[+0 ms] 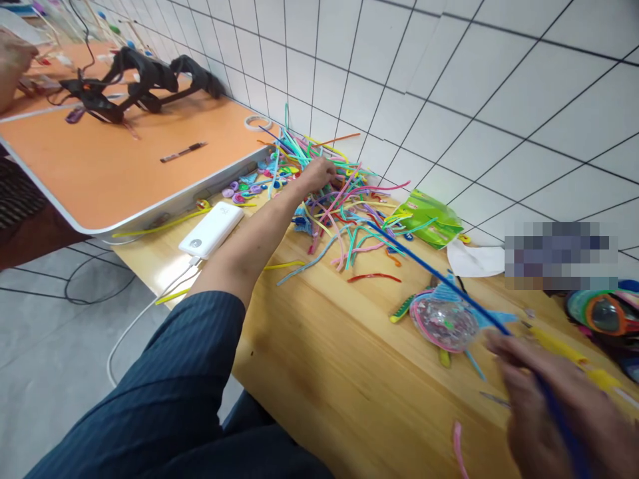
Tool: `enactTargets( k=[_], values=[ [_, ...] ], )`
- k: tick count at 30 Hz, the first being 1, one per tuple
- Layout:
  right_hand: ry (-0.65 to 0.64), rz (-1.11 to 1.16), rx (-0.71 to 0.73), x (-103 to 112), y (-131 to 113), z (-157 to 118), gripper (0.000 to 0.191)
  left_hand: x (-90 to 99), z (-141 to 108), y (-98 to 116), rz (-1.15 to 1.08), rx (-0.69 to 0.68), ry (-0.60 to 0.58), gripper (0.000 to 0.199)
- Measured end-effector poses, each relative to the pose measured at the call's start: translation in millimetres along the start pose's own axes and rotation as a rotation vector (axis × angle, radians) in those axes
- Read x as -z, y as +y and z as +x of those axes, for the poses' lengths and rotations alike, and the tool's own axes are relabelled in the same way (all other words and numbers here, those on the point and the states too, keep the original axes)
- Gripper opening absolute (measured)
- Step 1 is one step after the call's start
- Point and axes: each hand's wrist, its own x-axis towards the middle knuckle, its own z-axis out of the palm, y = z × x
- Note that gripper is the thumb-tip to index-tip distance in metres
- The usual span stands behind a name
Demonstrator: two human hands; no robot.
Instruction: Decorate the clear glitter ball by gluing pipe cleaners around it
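Note:
My right hand (559,399), blurred at the lower right, is closed around a long dark blue pipe cleaner (439,276). This stem slants up and left across the wooden table (319,359). Stretched far forward, my left hand (319,174) is among a heap of many-coloured pipe cleaners (344,199) by the tiled wall. Its fingers are curled down, and whatever is between them is hidden. Between my hands lie a red pipe cleaner (374,277) and a clear round piece with a pink rim (444,320), near green-handled scissors (403,309).
A white power bank (212,229) with a cable lies by my left forearm. Orange table (124,186) at left holds a pen (183,152), a tape roll (258,123) and a black strapped device (144,83). A green packet (429,218) leans near the tiled wall (449,100). Another person's hand (14,66) shows far left.

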Motion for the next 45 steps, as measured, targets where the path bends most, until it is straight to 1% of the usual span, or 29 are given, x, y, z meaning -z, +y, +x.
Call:
enactTargets(
  k=[1,2,3,5,6,8,10,12,14,16,17,18,19,20,22,24,25,27,29,32,34,36,38,41,43,45],
  values=[
    [-0.096,0.017,0.129,-8,-12,2,0.037,3.1,0,1,-0.001,0.002,0.011,0.015],
    [-0.153,0.055,0.265,-17,-23,5,0.041,6.1,0,1,-0.004,0.003,0.023,0.017],
    [-0.166,0.104,0.350,-26,-33,8,0.047,8.8,0,2,-0.008,0.005,0.038,0.019],
    [-0.157,0.188,0.443,-43,-48,11,0.057,13.2,-1,3,-0.022,0.006,0.069,0.022],
    [-0.150,0.217,0.452,-48,-53,12,0.061,14.9,-1,3,-0.030,0.007,0.084,0.023],
    [-0.151,0.248,0.428,-53,-57,11,0.064,17.6,-2,4,-0.051,0.010,0.111,0.024],
    [-0.145,0.271,0.357,-52,-59,9,0.063,19.7,-2,4,-0.076,0.010,0.136,0.025],
    [-0.110,0.324,0.252,-51,-62,10,0.058,21.4,-1,5,-0.104,0.009,0.162,0.025],
    [-0.035,0.414,0.124,-57,-70,19,0.049,23.1,0,5,-0.150,0.011,0.206,0.025],
    [0.058,0.503,0.012,-72,-83,40,0.043,24.7,1,6,-0.211,0.021,0.265,0.024],
    [0.115,0.540,-0.017,-84,-90,55,0.043,25.4,1,7,-0.245,0.029,0.293,0.024],
    [0.144,0.563,-0.020,-98,-96,71,0.043,26.2,1,8,-0.279,0.040,0.317,0.025],
    [0.138,0.573,-0.010,-114,-102,89,0.044,27.0,1,10,-0.308,0.054,0.335,0.026],
    [0.101,0.577,0.010,-130,-106,107,0.045,27.7,1,11,-0.336,0.071,0.348,0.028],
    [-0.027,0.540,0.030,-163,-109,137,0.051,28.8,1,14,-0.379,0.107,0.375,0.030],
    [-0.107,0.443,0.038,-188,-106,155,0.052,28.7,0,16,-0.388,0.133,0.404,0.030],
    [-0.135,0.396,0.056,-197,-104,159,0.049,28.0,0,17,-0.381,0.139,0.414,0.029],
    [-0.161,0.354,0.073,-207,-100,163,0.045,25.2,-2,19,-0.360,0.138,0.418,0.029],
    [-0.167,0.377,0.039,-211,-100,166,0.040,20.8,-6,20,-0.351,0.123,0.409,0.029],
    [-0.181,0.475,-0.109,-220,-105,183,0.040,13.3,-14,22,-0.357,0.076,0.397,0.028],
    [-0.219,0.546,-0.207,-231,-111,200,0.045,9.2,-20,24,-0.353,0.045,0.383,0.026],
    [-0.274,0.575,-0.254,-245,-117,218,0.050,6.3,-25,23,-0.340,0.025,0.371,0.022],
    [-0.316,0.561,-0.245,-258,-125,231,0.055,4.5,-29,20,-0.321,0.006,0.361,0.018],
    [-0.363,0.525,-0.178,-273,-137,244,0.060,3.2,-35,14,-0.293,-0.028,0.334,0.017],
    [-0.383,0.492,-0.127,-280,-144,248,0.059,2.4,-38,11,-0.277,-0.052,0.312,0.019],
    [-0.389,0.460,-0.089,-284,-149,250,0.053,1.1,-41,7,-0.261,-0.073,0.292,0.021]
  ],
)
